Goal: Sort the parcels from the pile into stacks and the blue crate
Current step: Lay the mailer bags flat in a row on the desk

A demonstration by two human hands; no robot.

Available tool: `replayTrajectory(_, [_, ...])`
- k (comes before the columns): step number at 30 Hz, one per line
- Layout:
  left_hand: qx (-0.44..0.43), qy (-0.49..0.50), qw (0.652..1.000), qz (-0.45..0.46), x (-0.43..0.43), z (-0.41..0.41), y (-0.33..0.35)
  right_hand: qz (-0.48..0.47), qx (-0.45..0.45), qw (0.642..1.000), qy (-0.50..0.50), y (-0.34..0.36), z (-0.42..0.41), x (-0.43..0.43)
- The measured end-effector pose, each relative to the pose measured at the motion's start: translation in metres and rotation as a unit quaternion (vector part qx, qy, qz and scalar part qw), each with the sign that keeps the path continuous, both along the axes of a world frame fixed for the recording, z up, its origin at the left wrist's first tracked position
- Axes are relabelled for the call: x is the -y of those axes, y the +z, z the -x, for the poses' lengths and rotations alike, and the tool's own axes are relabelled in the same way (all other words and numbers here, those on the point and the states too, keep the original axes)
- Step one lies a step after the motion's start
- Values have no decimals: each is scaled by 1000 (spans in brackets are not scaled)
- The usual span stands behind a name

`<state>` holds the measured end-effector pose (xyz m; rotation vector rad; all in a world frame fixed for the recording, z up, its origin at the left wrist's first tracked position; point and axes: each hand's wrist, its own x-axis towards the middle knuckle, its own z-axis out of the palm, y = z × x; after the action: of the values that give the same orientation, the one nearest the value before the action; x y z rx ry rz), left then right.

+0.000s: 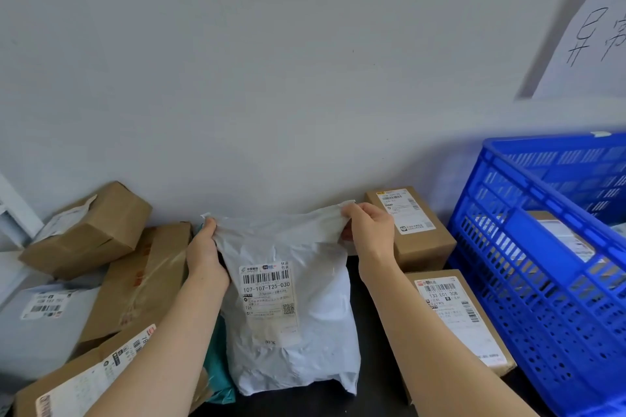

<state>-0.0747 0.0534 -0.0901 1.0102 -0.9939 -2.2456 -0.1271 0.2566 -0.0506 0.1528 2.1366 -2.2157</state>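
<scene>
2 top corners of bag (305,240) pinched, mid-frame: left fingers (210,226), right fingers (352,210); likely light, limp, slippery; grip there.

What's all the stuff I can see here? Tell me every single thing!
white mailer bag: one, white-grey, middle, held up by its top corners
teal bag: one, teal, partly behind the white bag's left side
grey bag: one, grey, far left
left cardboard boxes: three, brown, piled on the left
right cardboard boxes: two, brown, between the white bag and the crate
blue crate: one, blue, right side
parcel in the crate: at least one, brown
paper sign: one, white, on the wall
table: one, dark
left hand: pinches the bag's top left corner
right hand: pinches its top right corner
</scene>
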Motion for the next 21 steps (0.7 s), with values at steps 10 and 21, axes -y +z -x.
replayTrajectory(10, [-20,43,996,77,-7,-3,19,-72,-36,994,-70,-2,0,-2])
replayTrajectory(21, [-11,-140,958,249,-18,-16,43,-320,-276,903,77,0,-15,25])
